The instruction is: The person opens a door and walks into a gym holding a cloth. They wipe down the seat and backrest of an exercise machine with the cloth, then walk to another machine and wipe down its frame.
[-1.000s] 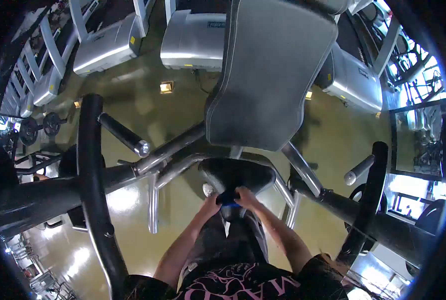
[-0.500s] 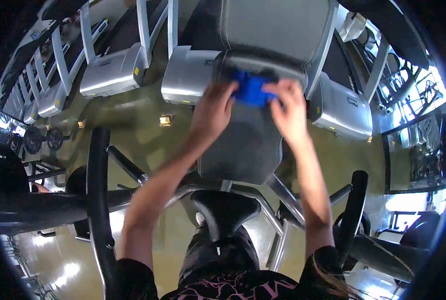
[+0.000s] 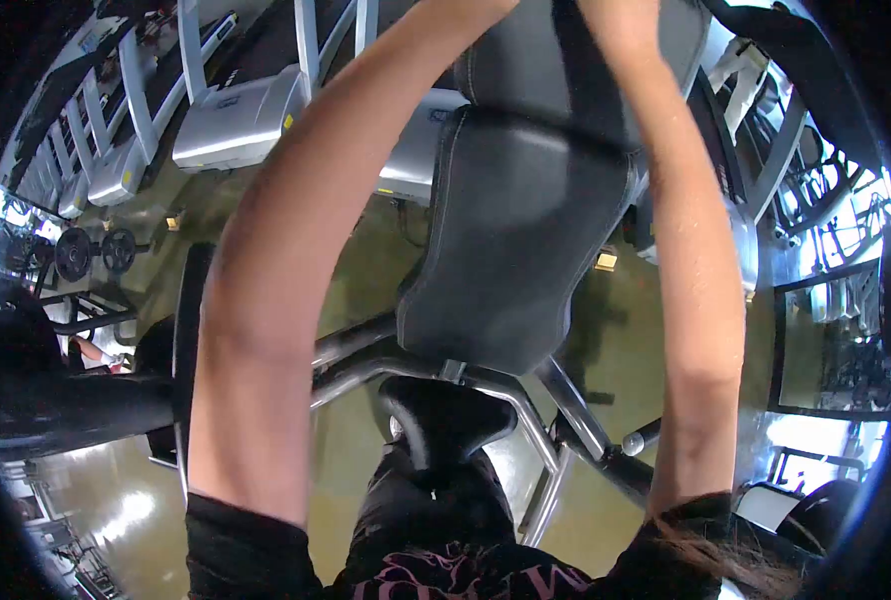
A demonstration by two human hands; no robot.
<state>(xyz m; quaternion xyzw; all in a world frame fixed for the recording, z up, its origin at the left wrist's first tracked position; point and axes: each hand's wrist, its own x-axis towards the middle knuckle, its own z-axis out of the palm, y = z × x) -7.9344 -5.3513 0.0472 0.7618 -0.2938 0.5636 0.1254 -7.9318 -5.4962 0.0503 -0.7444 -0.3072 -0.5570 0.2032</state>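
Both my arms stretch up past the padded backrest of a gym machine to the top edge of the head view. My left hand (image 3: 481, 8) is cut off at that edge, with only its wrist end showing. Likewise, my right hand (image 3: 621, 18) shows only near the wrist, beside the upper pad. The fingers of both are out of view, and so is anything in them. Between my forearms stands the black stitched backrest (image 3: 511, 235), its upper section (image 3: 521, 65) partly in shadow. A small black saddle-shaped pad (image 3: 446, 420) sits below it, close to my lap.
Silver treadmills (image 3: 241, 125) line the far side. A thick black padded bar (image 3: 86, 415) lies to my left, and metal frame tubes (image 3: 526, 420) run under the backrest. Weight plates (image 3: 74, 254) stand at the far left; a framed mirror or window (image 3: 828, 340) is at right.
Both hands have moved up and away from me to the top edge. The blue cloth-like item they held before the backrest is out of view. The camera view has shifted slightly.
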